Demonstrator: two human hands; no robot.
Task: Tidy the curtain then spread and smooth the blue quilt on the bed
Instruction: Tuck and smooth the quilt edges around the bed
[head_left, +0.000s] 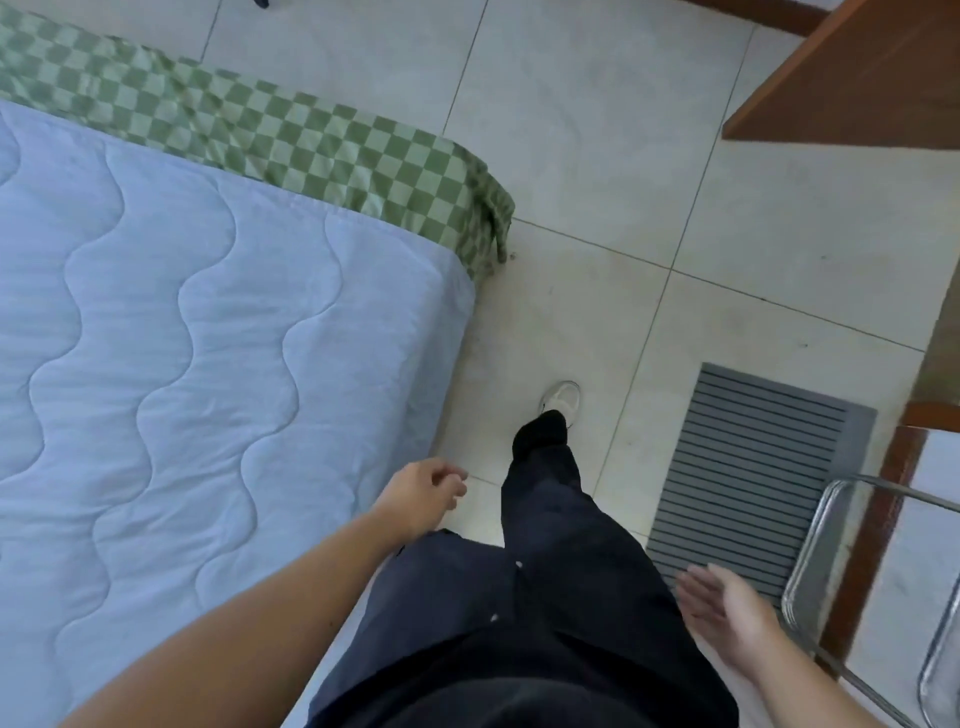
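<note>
My pale blue wave-stitched quilt (171, 332) lies flat across the frame's left, over a green checked sheet (291, 135). My left hand (423, 496) hangs loosely curled, my right hand (727, 618) spread, both empty (smoothing nearly done, I judge); next, check remaining edges.

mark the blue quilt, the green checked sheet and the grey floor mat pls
blue quilt (208, 338), head view, on its flat quilted top.
green checked sheet (332, 150), head view, on the strip showing past the quilt's edge.
grey floor mat (748, 467), head view, on its ribbed middle.
</note>
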